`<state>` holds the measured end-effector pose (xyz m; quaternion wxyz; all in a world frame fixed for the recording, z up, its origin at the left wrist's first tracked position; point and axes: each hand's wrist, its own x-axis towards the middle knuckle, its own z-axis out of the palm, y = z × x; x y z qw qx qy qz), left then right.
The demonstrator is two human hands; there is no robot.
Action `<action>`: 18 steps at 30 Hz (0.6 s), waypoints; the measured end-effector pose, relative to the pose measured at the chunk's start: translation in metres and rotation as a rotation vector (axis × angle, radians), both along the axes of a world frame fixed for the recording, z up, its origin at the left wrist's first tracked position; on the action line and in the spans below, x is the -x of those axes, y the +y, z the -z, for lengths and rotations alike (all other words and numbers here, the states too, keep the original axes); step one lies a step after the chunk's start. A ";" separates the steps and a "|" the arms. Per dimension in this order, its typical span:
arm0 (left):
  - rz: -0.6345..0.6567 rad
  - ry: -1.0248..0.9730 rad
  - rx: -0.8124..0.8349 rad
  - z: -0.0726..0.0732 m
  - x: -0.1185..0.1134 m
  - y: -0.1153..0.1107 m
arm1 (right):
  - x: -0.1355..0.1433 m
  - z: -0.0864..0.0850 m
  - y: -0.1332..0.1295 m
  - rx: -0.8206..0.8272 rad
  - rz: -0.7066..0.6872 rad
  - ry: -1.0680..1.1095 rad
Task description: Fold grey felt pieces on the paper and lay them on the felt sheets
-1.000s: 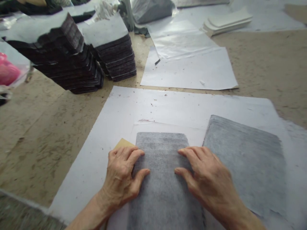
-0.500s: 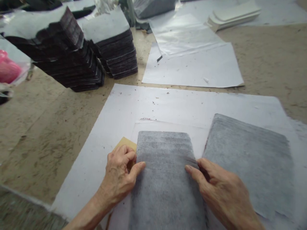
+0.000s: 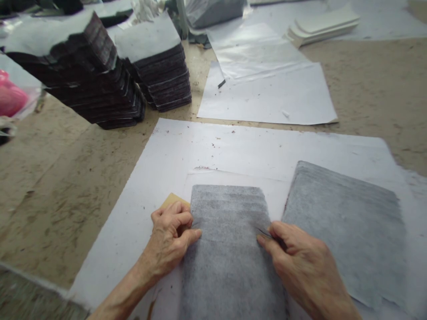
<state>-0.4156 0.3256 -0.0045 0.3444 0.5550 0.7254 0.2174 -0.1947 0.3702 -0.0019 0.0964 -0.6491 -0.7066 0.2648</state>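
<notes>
A stack of grey, fabric-like sheets [image 3: 230, 262] with rounded far corners lies in front of me, its near end cut off by the frame. At its left edge, my left hand [image 3: 173, 235] is closed, thumb on the top face and fingers curled at the side. Opposite it, my right hand [image 3: 296, 258] pinches the right edge of a grey sheet between thumb and forefinger, and the material creases there. Part of a yellow board [image 3: 172, 200] shows beyond my left knuckles; the rest is hidden.
Another grey stack [image 3: 347, 231] lies to the right on the white paper [image 3: 167, 155]. Two tall dark stacks [image 3: 100, 84] [image 3: 167, 75] with pale tops stand at the back left. Clear plastic film [image 3: 256, 49], white strips [image 3: 327, 24] and a pink item [image 3: 11, 95] lie farther off.
My right hand has drawn in slightly on the right edge, and the crease there is more marked. My left hand has barely shifted.
</notes>
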 end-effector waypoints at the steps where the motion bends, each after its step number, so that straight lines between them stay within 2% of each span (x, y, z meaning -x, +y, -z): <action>1: 0.003 0.001 -0.003 0.000 0.000 0.000 | 0.000 0.000 0.000 -0.007 -0.002 0.001; 7: 0.049 0.053 -0.083 0.003 0.000 0.000 | -0.002 0.006 -0.003 -0.148 -0.075 -0.031; 11: 0.069 0.252 -0.204 0.004 -0.005 -0.011 | 0.000 0.009 -0.011 -0.436 -0.102 -0.177; 14: 0.015 0.483 -0.427 0.003 -0.009 -0.023 | 0.000 0.003 -0.016 -0.648 -0.122 -0.213; 16: 0.065 0.550 -0.540 0.001 -0.010 -0.028 | -0.003 -0.001 -0.017 -0.693 -0.213 -0.128; 18: 0.168 0.522 -0.523 0.000 -0.011 -0.030 | -0.007 -0.002 -0.016 -0.651 -0.320 -0.048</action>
